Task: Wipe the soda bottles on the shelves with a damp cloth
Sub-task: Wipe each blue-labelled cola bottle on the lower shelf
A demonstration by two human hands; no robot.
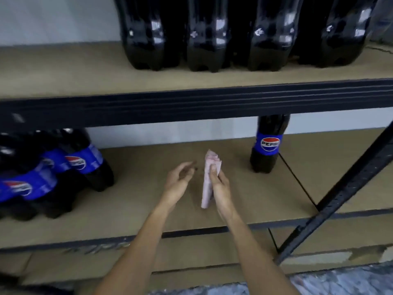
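**Cloth in right grip, over lower shelf**

Head view: right grip (220, 188) clenched round folded pink cloth (206, 186), upright over bare middle of lower shelf (148, 211). Left grip (178, 180) just beside cloth, not touching, fingers relaxed, holding nothing. Single soda bottle (268, 145) upright to R, apart from cloth. Cluster of bottles (53, 173) at L end. Row of four bottles (204, 43) on upper shelf (63, 69).

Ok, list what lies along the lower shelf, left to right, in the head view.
Group of Pepsi bottles, left hand, pink cloth held by the right hand, lone Pepsi bottle, diagonal shelf brace.
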